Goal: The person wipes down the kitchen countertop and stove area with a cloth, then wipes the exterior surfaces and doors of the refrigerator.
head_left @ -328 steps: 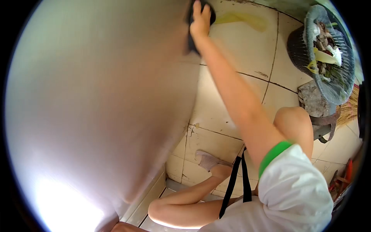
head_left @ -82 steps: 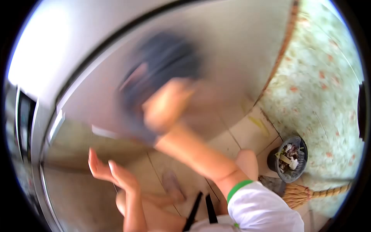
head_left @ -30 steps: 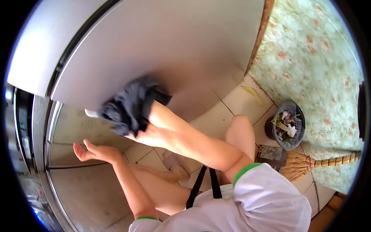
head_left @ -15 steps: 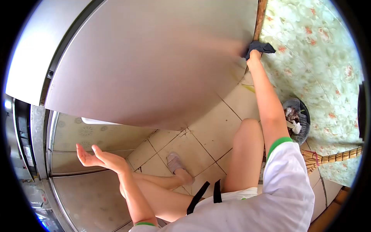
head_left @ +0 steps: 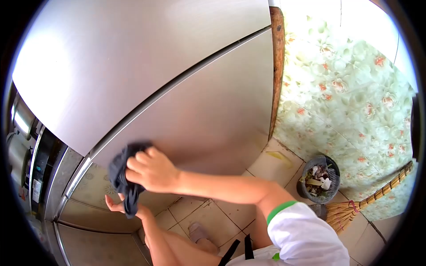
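Observation:
My right hand is closed around a dark cloth, held at the left edge of the lower metal door, which looks like a refrigerator door. Part of the cloth hangs down from my fist. Below it is my left hand, fingers apart and nothing seen in it. The hanging cloth covers part of that hand, and I cannot tell whether they touch. Above a dark gap is the upper metal door.
A dark waste bin with scraps in it stands at the right, beside a straw broom. A wooden post borders the floral wall. Patterned cabinet panels are at lower left. My slippered foot rests on the tiles.
My right hand has swept the cloth from the door's right edge across to its left side. My view has shifted, showing more of the upper door. My left hand sits lower, partly behind the cloth.

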A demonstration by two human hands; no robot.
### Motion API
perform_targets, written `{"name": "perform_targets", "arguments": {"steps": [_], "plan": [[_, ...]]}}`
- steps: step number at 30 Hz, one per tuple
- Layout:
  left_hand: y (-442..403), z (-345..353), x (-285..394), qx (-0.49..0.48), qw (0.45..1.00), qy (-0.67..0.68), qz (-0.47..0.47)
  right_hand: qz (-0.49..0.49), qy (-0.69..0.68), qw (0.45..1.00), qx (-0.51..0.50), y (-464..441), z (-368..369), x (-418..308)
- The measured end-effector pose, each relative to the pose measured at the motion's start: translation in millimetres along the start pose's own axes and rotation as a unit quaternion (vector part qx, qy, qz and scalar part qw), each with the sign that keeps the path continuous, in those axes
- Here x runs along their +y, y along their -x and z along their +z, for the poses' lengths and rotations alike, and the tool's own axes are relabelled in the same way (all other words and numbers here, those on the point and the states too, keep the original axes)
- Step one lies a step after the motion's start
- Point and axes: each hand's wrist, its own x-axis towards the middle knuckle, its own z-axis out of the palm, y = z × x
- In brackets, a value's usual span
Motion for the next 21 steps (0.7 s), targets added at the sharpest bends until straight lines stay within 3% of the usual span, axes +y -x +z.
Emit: {"name": "perform_targets", "arguments": {"steps": [4, 5, 6, 9, 12, 13, 14, 16, 18, 19, 21], "plan": [[-14.4, -9.7, -2.5, 0.052, 0.990, -0.130, 0.018, -0.006, 0.079, 0.996, 0.050, -19.2, -66.4, 94.8], [-15.6, -11.3, 1.3, 0.041, 0.991, -0.124, 0.011, 0.037, 0.133, 0.990, 0.012, -15.6, -91.6, 125.6], [-16.8, -12.1, 2.6, 0.030, 0.993, -0.118, 0.005, 0.066, 0.157, 0.985, 0.042, -10.3, -109.8, 153.6], [-20.8, -12.1, 8.8, 0.025, 0.993, -0.116, 0.019, 0.237, 0.186, 0.922, 0.242, 17.4, -163.8, 253.2], [-19.9, -17.5, 8.6, 0.014, 0.993, -0.119, 0.025, 0.299, 0.166, 0.920, 0.192, 27.1, -246.1, 355.2], [-21.5, -17.1, 7.6, 0.006, 0.991, -0.126, 0.031, 0.479, -0.106, 0.833, 0.256, 25.4, -264.1, 372.7], [-22.5, -14.3, 10.4, 0.011, 0.992, -0.123, 0.028, 0.397, 0.082, 0.890, 0.207, 15.8, -256.8, 375.3], [-19.5, -10.5, 20.4, 0.006, 0.997, -0.067, 0.037, 0.343, 0.075, 0.921, 0.167, 25.4, -253.8, 363.2], [-17.3, -8.4, 23.0, 0.003, 0.997, -0.061, 0.042, 0.309, 0.184, 0.897, 0.256, 28.6, -220.6, 342.4], [-17.6, -7.7, 24.0, 0.001, 0.997, -0.054, 0.050, 0.346, 0.176, 0.893, 0.226, 13.9, -207.9, 300.9], [-13.0, -6.5, 19.2, -0.003, 0.997, -0.053, 0.049, 0.327, 0.189, 0.899, 0.221, 7.2, -164.8, 241.7]]}}
